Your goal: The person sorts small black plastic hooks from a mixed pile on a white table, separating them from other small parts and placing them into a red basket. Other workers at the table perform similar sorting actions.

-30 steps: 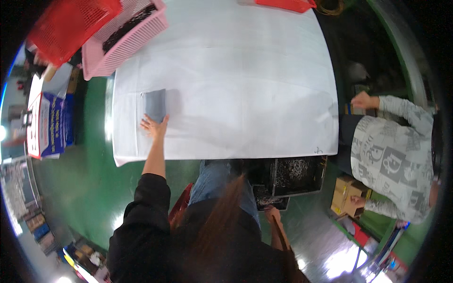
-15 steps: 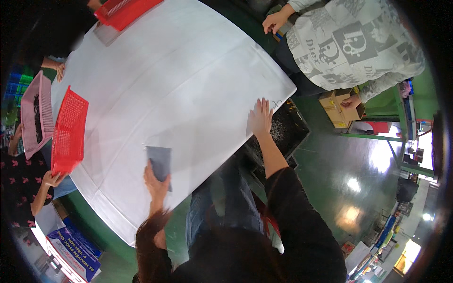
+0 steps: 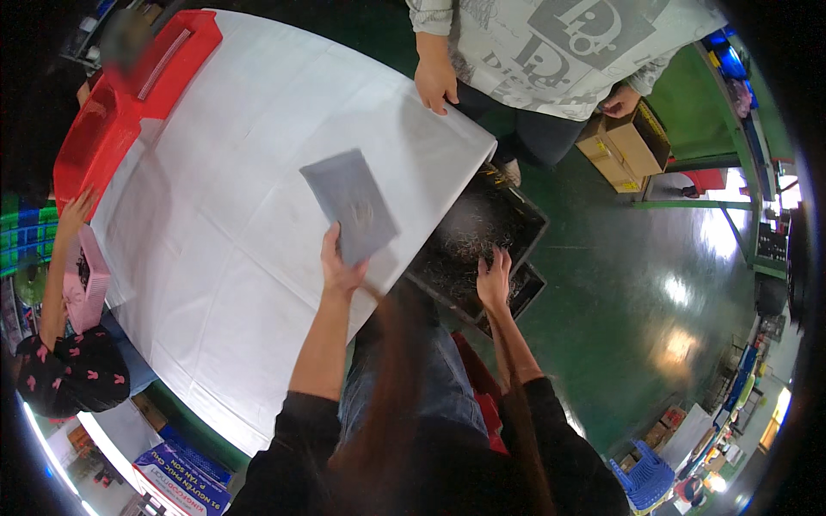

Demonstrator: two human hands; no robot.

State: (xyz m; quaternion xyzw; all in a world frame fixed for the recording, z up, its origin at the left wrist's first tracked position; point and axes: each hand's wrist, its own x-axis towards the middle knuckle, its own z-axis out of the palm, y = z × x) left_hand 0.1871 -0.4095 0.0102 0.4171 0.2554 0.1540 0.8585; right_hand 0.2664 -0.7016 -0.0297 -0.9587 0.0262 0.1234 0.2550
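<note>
My left hand (image 3: 342, 268) grips the lower corner of a flat grey plastic bag (image 3: 348, 193) and holds it over the white-covered table (image 3: 232, 189). A faint pale patch of thin lines shows in the bag's middle; whether it lies inside cannot be made out. To the right, my right hand (image 3: 494, 279) reaches over a black crate (image 3: 538, 225) beside the table edge, its fingers apart. Thin, wiry, pale pieces (image 3: 471, 236) lie in the crate. No held piece shows in the right hand.
A person in a grey patterned top (image 3: 559, 52) stands at the far right corner, one hand near the table. At left, other people handle red plastic baskets (image 3: 129, 112) and a pink basket (image 3: 88, 284). A cardboard box (image 3: 624, 146) stands on the green floor (image 3: 585, 284).
My right hand has left the tabletop and dropped over the crate. The left hand has lifted the grey bag and moved right. At left, the red baskets have shifted toward the far side.
</note>
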